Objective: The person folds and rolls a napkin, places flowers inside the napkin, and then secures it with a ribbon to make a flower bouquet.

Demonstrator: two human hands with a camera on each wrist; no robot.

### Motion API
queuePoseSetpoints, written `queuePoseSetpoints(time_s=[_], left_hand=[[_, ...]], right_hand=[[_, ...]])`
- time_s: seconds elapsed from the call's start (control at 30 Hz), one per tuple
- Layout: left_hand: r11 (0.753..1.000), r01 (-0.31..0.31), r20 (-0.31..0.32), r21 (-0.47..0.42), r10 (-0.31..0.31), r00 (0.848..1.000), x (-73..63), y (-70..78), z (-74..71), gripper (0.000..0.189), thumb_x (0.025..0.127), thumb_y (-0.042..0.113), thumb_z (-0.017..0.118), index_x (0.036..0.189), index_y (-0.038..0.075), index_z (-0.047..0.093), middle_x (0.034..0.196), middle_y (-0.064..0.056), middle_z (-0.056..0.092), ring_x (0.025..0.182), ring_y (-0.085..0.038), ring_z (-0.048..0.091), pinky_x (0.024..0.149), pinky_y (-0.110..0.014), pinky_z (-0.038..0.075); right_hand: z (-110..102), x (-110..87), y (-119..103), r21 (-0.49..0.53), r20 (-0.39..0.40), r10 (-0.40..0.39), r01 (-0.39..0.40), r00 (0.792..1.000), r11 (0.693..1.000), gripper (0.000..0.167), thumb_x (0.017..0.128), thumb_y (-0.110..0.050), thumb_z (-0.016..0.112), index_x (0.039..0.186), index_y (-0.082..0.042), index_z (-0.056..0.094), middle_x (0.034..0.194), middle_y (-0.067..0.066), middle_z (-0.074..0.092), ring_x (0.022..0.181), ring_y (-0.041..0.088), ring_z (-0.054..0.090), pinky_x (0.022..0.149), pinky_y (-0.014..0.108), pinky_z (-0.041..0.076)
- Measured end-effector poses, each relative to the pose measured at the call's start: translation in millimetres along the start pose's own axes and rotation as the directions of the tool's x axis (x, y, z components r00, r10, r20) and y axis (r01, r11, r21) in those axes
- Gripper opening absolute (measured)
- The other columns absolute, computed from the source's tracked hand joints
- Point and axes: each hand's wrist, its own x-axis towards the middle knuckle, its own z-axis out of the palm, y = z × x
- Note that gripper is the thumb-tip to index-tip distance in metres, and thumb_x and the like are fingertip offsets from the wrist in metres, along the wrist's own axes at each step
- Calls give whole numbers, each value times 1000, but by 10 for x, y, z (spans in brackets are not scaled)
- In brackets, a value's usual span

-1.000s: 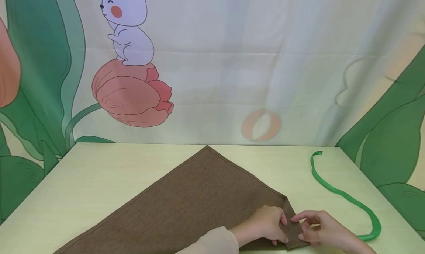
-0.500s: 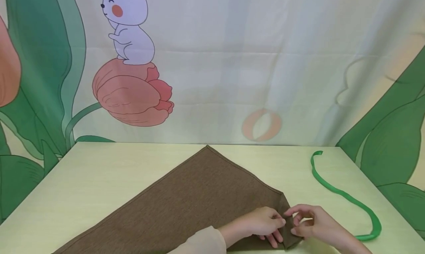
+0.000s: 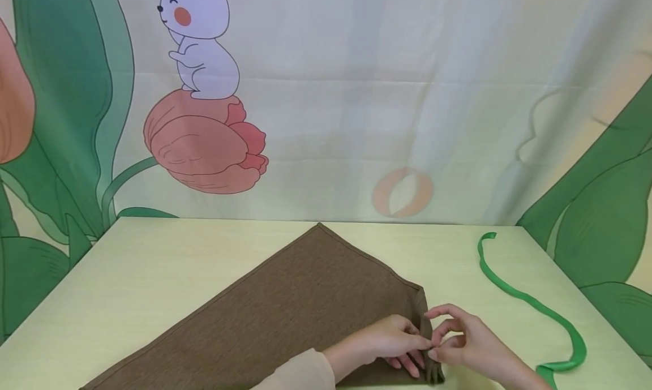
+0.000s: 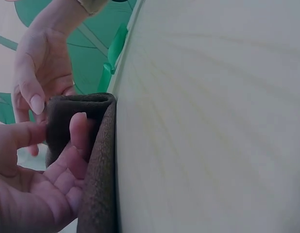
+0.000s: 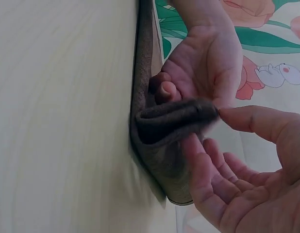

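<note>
A brown cloth (image 3: 295, 305) with stitched edges lies spread in a triangle shape, its peak near the table's far edge. Its right-hand corner is turned back on itself into a thick fold. My left hand (image 3: 387, 342) reaches over the cloth and pinches this fold, thumb outside and fingers on the inner side; the folded layers (image 4: 82, 104) show in the left wrist view. Facing it, my right hand (image 3: 466, 345) pinches the fold's edge between thumb and fingers. The layered end (image 5: 174, 119) stands raised in the right wrist view.
A green ribbon (image 3: 540, 305) winds along the right side of the pale table (image 3: 178, 254), its near end partly behind the right forearm. Behind the table hangs a printed curtain (image 3: 326, 124) with a rabbit and tulips.
The cloth's right corner has been folded over further to the left, making a narrower, thicker fold. Both hands have shifted left with it, the right one also slightly farther from the front edge.
</note>
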Motion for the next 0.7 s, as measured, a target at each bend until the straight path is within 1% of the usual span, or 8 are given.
queuePoseSetpoints(time_s=[0.13,0.23,0.33,0.4,0.47,0.6,0.63,0.7], left_hand=[[1000,5,-44,15,-4,999,-25,-7,-15,8,86,7,55,81,2,58,67,-15,66,59,-17,65,46,-20,39],[1000,9,-59,19,-8,998,-35,-19,-24,10,85,3,56,75,4,54,68,-21,66,58,-20,65,45,-19,39],[1000,12,-57,-3,-12,998,-45,-34,-25,3,85,-1,56,86,1,55,69,-22,66,63,-24,67,45,-19,40],[999,11,-55,-30,-13,998,-47,-48,-23,10,85,-4,56,95,0,53,66,-19,65,66,-27,67,45,-18,42],[998,12,-59,-67,-16,998,-49,-58,-20,19,85,-7,55,102,-1,50,62,-14,62,61,-24,66,45,-18,43],[990,22,-83,-136,-33,996,-47,-73,-8,25,84,-11,53,105,2,47,58,-5,51,49,-12,56,46,-16,43],[989,24,-91,-147,-38,995,-45,-75,-4,25,84,-11,53,104,2,46,57,-4,49,47,-9,52,45,-16,43],[988,27,-101,-155,-43,994,-46,-78,3,26,84,-12,53,105,2,46,58,-4,49,47,-9,51,46,-16,43]], right_hand=[[-2,4,27,9,22,27,-27,999,1000,45,84,-5,62,120,9,39,85,8,56,73,22,62,64,30,48],[-7,1,75,-22,49,24,-23,998,999,35,84,1,54,116,10,43,83,7,56,73,18,60,60,28,47],[-16,-8,126,-42,83,14,-11,996,999,30,83,4,50,112,12,45,82,6,55,75,15,61,55,27,46],[-21,-15,152,-26,104,12,-9,995,1000,27,85,3,50,110,12,45,82,5,53,78,15,63,55,27,46],[-28,-29,167,-2,130,24,-24,991,1000,28,85,3,48,111,12,45,84,4,51,81,16,64,56,28,47],[-9,-66,188,-8,170,41,-40,985,999,35,83,0,56,115,7,44,88,6,46,75,16,62,60,27,47],[3,-71,192,-25,171,41,-37,984,999,38,81,-1,59,116,5,44,89,7,46,73,16,60,61,27,47],[36,-75,195,-79,150,49,-38,987,996,44,77,-3,67,116,1,45,89,8,45,67,16,58,60,26,47]])
